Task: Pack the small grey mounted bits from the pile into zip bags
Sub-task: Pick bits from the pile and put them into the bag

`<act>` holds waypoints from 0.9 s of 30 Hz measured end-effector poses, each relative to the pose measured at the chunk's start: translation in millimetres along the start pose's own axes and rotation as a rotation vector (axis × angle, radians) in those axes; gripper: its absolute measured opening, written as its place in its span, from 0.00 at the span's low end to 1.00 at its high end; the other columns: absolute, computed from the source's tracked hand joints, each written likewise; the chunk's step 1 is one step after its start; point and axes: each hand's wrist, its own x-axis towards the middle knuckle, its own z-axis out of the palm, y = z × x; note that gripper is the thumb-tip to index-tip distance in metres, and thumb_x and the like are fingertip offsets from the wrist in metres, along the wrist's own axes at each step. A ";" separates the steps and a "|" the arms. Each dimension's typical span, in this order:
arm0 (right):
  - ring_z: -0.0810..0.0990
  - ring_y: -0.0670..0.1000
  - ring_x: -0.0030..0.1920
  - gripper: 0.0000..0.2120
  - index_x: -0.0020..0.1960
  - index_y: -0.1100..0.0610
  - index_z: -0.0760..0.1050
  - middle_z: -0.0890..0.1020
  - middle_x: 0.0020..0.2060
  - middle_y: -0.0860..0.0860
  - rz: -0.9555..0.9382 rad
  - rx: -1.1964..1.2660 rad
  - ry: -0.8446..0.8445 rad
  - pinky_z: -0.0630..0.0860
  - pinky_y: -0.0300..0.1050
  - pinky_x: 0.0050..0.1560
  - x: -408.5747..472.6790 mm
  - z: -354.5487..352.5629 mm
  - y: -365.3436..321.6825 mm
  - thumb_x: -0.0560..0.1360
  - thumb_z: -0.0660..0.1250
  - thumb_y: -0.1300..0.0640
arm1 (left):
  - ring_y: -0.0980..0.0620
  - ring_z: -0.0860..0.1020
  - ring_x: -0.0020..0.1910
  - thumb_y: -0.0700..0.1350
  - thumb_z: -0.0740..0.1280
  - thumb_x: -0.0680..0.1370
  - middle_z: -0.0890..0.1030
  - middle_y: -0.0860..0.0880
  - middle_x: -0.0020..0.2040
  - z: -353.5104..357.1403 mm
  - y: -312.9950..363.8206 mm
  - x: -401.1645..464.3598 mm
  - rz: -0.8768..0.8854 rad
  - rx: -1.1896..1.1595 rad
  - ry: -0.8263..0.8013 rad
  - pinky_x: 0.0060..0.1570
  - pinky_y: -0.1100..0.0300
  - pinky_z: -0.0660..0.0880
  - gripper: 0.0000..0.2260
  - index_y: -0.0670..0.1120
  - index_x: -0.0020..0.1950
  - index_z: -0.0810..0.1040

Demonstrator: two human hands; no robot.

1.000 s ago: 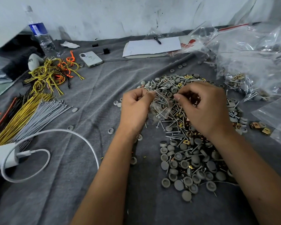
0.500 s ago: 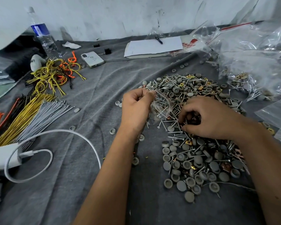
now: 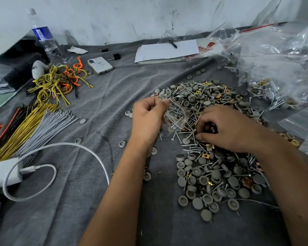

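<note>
A pile of small grey round caps, screws and brass-coloured clips lies on the grey cloth at centre right. My left hand pinches the top edge of a small clear zip bag that hangs open beside the pile, with a few screws and a grey cap inside. My right hand is down on the pile just right of the bag, fingers curled, pinching small parts; what exactly it pinches is hidden by the fingers.
Filled and empty clear bags are heaped at the right. At the left are bundles of cable ties, a white charger cable, yellow and orange wires, a phone, a water bottle and a notepad.
My right hand dropped from beside the bag's mouth down onto the pile and now picks among the parts. The left hand keeps holding the bag in place.
</note>
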 end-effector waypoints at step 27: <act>0.84 0.47 0.45 0.04 0.53 0.55 0.81 0.84 0.43 0.47 -0.157 0.496 0.659 0.82 0.45 0.45 -0.5 4.2 -21.5 0.79 0.72 0.61 | 0.57 0.62 0.23 0.39 0.63 0.77 0.67 0.52 0.25 -0.9 -1.1 -0.3 0.140 -0.189 -0.205 0.24 0.66 0.60 0.14 0.45 0.32 0.68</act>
